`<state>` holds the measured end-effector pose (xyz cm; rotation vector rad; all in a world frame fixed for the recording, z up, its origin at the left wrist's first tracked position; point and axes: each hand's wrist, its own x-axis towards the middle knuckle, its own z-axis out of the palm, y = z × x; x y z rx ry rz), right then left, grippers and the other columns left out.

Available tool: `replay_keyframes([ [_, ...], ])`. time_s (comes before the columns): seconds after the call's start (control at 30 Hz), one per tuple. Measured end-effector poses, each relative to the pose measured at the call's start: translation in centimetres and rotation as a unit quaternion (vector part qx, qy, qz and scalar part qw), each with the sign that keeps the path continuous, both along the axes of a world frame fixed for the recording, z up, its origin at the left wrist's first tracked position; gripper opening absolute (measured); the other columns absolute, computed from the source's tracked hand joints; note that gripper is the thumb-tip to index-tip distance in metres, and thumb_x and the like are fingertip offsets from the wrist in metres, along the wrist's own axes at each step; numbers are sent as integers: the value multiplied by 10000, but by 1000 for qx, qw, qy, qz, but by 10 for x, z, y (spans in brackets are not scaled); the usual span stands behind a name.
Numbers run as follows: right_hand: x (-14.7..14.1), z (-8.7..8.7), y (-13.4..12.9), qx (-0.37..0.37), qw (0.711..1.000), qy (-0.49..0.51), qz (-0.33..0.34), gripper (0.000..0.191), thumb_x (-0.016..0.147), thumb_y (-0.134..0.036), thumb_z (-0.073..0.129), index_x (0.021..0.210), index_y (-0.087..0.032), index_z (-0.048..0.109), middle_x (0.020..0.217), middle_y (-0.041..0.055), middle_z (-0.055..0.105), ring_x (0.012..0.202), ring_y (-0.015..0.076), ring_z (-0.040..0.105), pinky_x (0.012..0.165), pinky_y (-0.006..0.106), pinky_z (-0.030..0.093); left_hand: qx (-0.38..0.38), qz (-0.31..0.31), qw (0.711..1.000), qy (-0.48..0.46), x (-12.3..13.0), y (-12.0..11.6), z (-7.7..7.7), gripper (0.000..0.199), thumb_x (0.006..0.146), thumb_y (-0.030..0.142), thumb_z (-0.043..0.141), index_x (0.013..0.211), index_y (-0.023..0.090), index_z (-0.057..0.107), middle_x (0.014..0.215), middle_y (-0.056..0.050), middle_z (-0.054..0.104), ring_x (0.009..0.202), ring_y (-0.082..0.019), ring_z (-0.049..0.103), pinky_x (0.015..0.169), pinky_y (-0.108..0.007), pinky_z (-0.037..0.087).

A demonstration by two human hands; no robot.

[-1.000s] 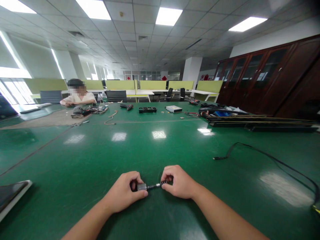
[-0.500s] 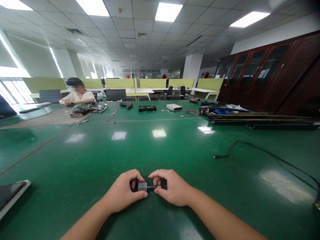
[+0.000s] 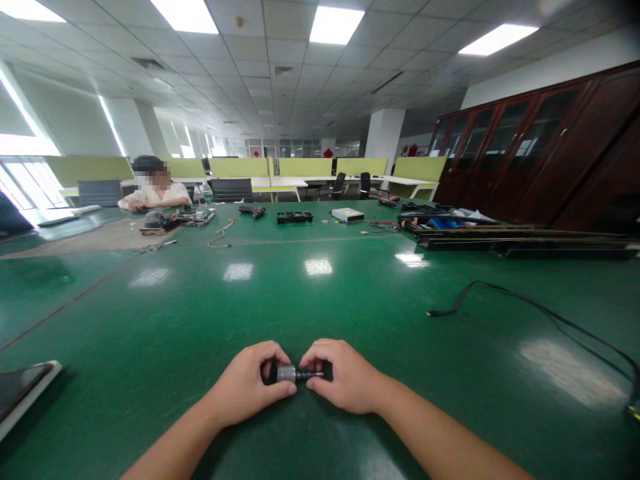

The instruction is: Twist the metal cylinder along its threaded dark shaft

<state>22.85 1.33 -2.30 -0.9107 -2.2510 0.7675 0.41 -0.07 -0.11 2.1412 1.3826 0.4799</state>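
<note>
A small metal cylinder (image 3: 287, 373) with a thin dark shaft (image 3: 304, 375) pointing right lies sideways just above the green table (image 3: 280, 300). My left hand (image 3: 253, 383) is wrapped round the cylinder's left end, thumb below and fingers above. At the shaft's right end, my right hand (image 3: 347, 377) is curled with thumb and fingertips close around it. The fingers partly hide both ends of the part.
A black cable (image 3: 480, 283) runs along the right. A white-edged device (image 3: 30, 393) lies at the left edge. Farther back are a drill (image 3: 253, 211), a black frame (image 3: 295, 217), a silver box (image 3: 347, 214), dark rails (image 3: 525, 240) and a seated person (image 3: 155, 190).
The thumb and fingers of my right hand have moved slightly left along the shaft. My left hand keeps its hold, with the cylinder shifted very slightly right.
</note>
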Motion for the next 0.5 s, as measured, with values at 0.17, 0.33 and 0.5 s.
replay_keyframes([
  [0.17, 0, -1, 0, -1, 1000, -2, 0, 192, 722, -106, 687, 896, -187, 678, 802, 5, 643, 745, 146, 586, 702, 257, 444, 7, -5, 1000, 5, 0, -1, -1, 236, 739, 379, 727, 889, 202, 687, 759, 26, 592, 710, -153, 530, 619, -230, 353],
  [0.33, -2, 1, -1, 28, 999, -32, 3, 166, 752, -151, 698, 911, -199, 683, 821, 7, 647, 780, 159, 580, 735, 276, 424, 8, -5, 1000, 4, 1, -1, 2, 219, 743, 366, 731, 879, 200, 686, 768, 23, 598, 716, -156, 530, 630, -234, 353],
  [0.5, -6, -1, 0, 48, 998, -40, 1, 132, 785, -199, 696, 917, -206, 699, 828, 10, 654, 797, 163, 578, 749, 282, 412, 9, -2, 1000, 5, 2, -2, 3, 203, 770, 372, 714, 862, 193, 685, 762, 19, 592, 716, -160, 529, 630, -239, 345],
])
